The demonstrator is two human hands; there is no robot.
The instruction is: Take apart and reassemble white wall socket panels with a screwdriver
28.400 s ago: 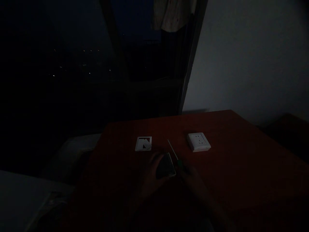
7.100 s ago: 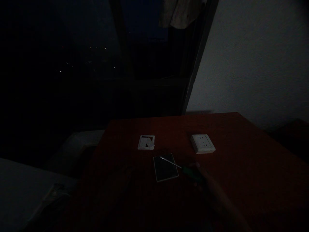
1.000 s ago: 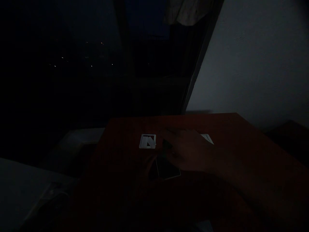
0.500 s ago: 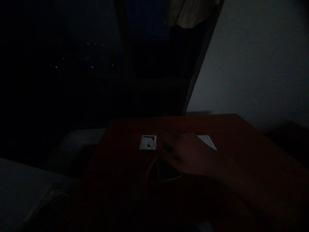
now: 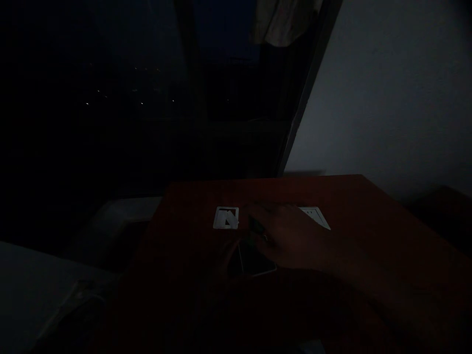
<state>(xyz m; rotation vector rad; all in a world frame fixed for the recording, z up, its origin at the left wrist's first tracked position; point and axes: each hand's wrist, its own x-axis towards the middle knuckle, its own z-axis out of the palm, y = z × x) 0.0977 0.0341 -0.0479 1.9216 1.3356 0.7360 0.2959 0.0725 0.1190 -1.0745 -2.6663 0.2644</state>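
Observation:
The picture is very dark. My right hand (image 5: 295, 238) reaches in from the right over the table, fingers curled round a small dark green piece (image 5: 255, 226) whose kind I cannot make out. Just below it is a dark flat panel (image 5: 258, 260) with a thin pale edge. My left hand (image 5: 225, 253) shows only faintly, its fingers at the panel's left side and closed on it; the rest is lost in shadow. Beyond the hands lies a white square frame (image 5: 216, 219) with white strips across it. A white socket plate (image 5: 317, 216) is partly covered by my right hand.
The reddish-brown table (image 5: 332, 187) has its far edge near a dark window (image 5: 147, 137). A pale wall (image 5: 387, 98) rises at the right. Cloth (image 5: 283, 24) hangs at the top. Some pale thing (image 5: 313, 346) shows at the near edge.
Both hands stay in nearly the same place, and the panel, frame and socket plate have not visibly moved. The green tint of the small piece shows more clearly. The view has shifted very slightly.

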